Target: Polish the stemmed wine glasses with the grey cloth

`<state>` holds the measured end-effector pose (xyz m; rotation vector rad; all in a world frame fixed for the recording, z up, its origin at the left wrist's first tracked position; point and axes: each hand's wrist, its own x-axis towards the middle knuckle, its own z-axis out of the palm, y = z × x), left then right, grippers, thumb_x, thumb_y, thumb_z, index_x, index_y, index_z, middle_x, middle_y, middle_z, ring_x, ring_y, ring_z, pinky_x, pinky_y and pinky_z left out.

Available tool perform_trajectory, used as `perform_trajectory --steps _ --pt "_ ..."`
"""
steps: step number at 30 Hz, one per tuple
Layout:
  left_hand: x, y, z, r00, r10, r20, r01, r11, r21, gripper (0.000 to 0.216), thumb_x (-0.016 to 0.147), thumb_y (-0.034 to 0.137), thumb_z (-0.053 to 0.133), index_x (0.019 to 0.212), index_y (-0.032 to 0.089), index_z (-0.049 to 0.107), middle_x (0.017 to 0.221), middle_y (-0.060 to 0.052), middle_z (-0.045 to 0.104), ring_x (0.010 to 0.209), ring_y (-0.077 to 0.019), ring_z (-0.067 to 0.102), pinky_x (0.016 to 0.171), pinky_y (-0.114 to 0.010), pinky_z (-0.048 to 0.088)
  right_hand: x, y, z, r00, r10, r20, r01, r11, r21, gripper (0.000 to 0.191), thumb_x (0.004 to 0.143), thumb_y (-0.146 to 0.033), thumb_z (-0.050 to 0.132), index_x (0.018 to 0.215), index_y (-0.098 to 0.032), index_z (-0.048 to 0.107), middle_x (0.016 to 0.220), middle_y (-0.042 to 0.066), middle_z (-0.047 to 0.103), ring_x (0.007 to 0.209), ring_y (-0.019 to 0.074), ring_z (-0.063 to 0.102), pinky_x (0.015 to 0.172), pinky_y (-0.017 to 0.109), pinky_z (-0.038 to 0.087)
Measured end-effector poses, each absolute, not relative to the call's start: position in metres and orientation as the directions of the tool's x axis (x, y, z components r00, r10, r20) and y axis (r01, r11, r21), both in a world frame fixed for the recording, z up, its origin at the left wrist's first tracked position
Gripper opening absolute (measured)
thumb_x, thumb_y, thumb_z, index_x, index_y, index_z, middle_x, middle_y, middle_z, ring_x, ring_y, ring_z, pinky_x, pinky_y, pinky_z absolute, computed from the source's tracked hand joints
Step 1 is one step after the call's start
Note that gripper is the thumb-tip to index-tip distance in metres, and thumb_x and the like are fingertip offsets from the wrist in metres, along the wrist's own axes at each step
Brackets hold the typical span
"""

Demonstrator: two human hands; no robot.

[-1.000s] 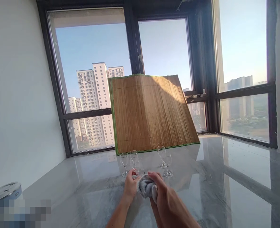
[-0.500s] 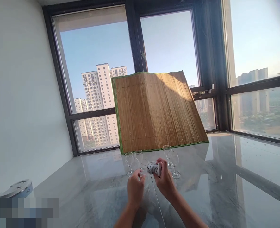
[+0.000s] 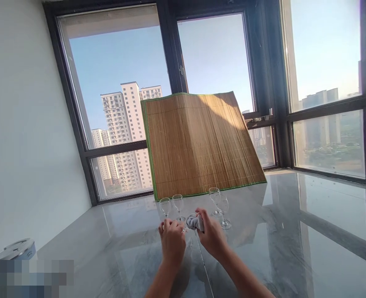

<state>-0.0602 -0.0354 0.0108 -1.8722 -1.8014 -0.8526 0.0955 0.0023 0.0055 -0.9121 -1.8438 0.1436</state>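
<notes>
My right hand (image 3: 213, 236) is closed around a bunched grey cloth (image 3: 196, 222), which sits at the mouth of a clear stemmed glass lying between my hands. My left hand (image 3: 173, 242) is closed, with its fingers curled over the base end of that glass; the stem is mostly hidden. Just beyond my left fingers stand two small stemmed glasses, a left one (image 3: 164, 205) partly covered by my hand and another (image 3: 177, 202) beside it. Past my right hand, two more stand upright close together, a rear glass (image 3: 214, 195) and a nearer glass (image 3: 222, 205).
A bamboo mat (image 3: 198, 145) with green edging leans against the window behind the glasses. The grey glossy tabletop (image 3: 123, 244) shows reflections and a thin seam. At the lower left is a lidded container (image 3: 20, 249), partly blurred out. A white wall (image 3: 18, 124) rises on the left.
My left hand has turned and shifted slightly left, its knuckles now more on top. The cloth and right hand stay close to the glass. The whole view has moved a little.
</notes>
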Motion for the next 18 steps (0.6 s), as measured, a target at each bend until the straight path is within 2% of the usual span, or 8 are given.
perform_trajectory --steps 3,6,12,15,18 --pt "-0.062 -0.036 0.012 0.004 0.737 0.676 0.989 -0.103 0.106 0.027 0.078 0.009 0.059 0.088 0.029 0.074 0.082 -0.003 0.067 0.096 -0.0255 0.052 0.093 -0.042 0.03 0.1 0.008 0.004 -0.102 0.676 0.729 0.623 0.615 -0.483 0.046 0.076 -0.006 0.044 0.119 -0.022 0.044 0.099 0.007 0.069 0.081 0.0221 0.067 0.064 0.027 0.044" --pt "-0.064 -0.036 0.012 -0.018 0.726 0.688 0.985 -0.107 0.138 0.031 0.079 0.011 0.059 0.096 0.033 0.074 0.083 -0.003 0.068 0.095 -0.0249 0.052 0.089 -0.039 0.032 0.102 0.015 -0.001 -0.014 0.725 0.689 0.683 0.51 -0.523 0.05 0.08 -0.007 0.041 0.128 -0.019 0.04 0.108 0.011 0.069 0.083 0.0237 0.067 0.065 0.029 0.045" --pt "-0.069 -0.028 0.005 -0.089 0.773 0.628 0.968 -0.082 0.239 0.026 0.081 0.022 0.062 0.101 0.032 0.074 0.085 -0.003 0.069 0.093 -0.0259 0.056 0.083 -0.036 0.037 0.101 0.029 -0.013 0.022 0.761 0.649 0.596 0.511 -0.62 0.057 0.079 -0.009 0.042 0.134 -0.017 0.033 0.111 0.013 0.067 0.087 0.0237 0.067 0.072 0.031 0.048" --pt "-0.072 -0.021 -0.002 -0.138 0.803 0.58 0.946 -0.067 0.318 0.024 0.081 0.027 0.062 0.101 0.033 0.075 0.086 -0.003 0.07 0.092 -0.0268 0.058 0.082 -0.036 0.039 0.102 0.032 -0.015 0.033 0.775 0.631 0.564 0.507 -0.652 0.057 0.078 -0.009 0.042 0.133 -0.016 0.032 0.104 0.011 0.066 0.088 0.0239 0.065 0.075 0.033 0.048" --pt "-0.074 -0.014 -0.007 -0.206 0.798 0.567 0.891 -0.086 0.446 0.026 0.084 0.034 0.059 0.103 0.026 0.075 0.084 -0.006 0.07 0.09 -0.0265 0.06 0.079 -0.034 0.04 0.103 0.031 -0.015 0.047 0.797 0.602 0.544 0.485 -0.684 0.058 0.075 -0.008 0.042 0.132 -0.016 0.035 0.096 0.009 0.064 0.087 0.0234 0.063 0.076 0.033 0.046"
